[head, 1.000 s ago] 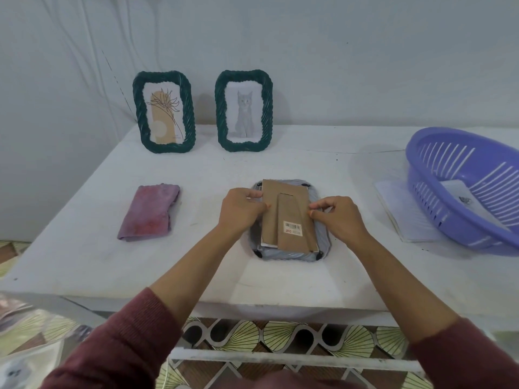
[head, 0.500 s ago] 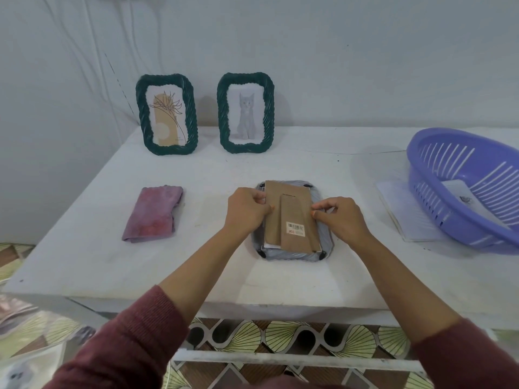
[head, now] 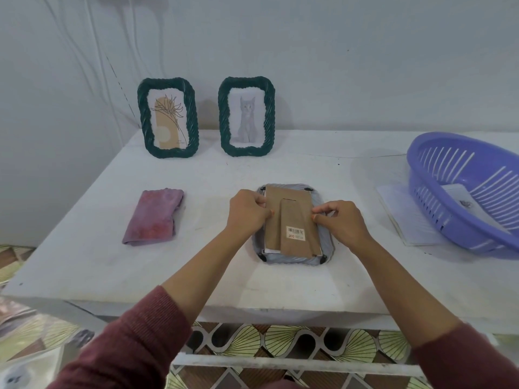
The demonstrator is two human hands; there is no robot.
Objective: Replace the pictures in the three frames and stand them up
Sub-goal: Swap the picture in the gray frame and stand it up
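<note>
A grey frame (head: 325, 255) lies face down at the middle of the white table (head: 84, 262). On it rests its brown cardboard back (head: 292, 220) with a stand flap and a barcode sticker; a white sheet edge shows under its near left corner. My left hand (head: 247, 211) pinches the back's left edge, my right hand (head: 341, 220) pinches its right edge. Two dark green frames stand upright against the far wall: one with a plant drawing (head: 167, 117), one with a cat picture (head: 247, 116).
A folded pink cloth (head: 154, 217) lies left of the hands. At the right stands a purple slotted basket (head: 460, 189) holding a paper, with white sheets (head: 401, 214) lying partly beneath it. The table's front edge is close to me; patterned floor shows below.
Both hands stay on the cardboard back's sides with only slight finger shifts. The camera view has tilted a little, so everything sits slightly lower in the frame.
</note>
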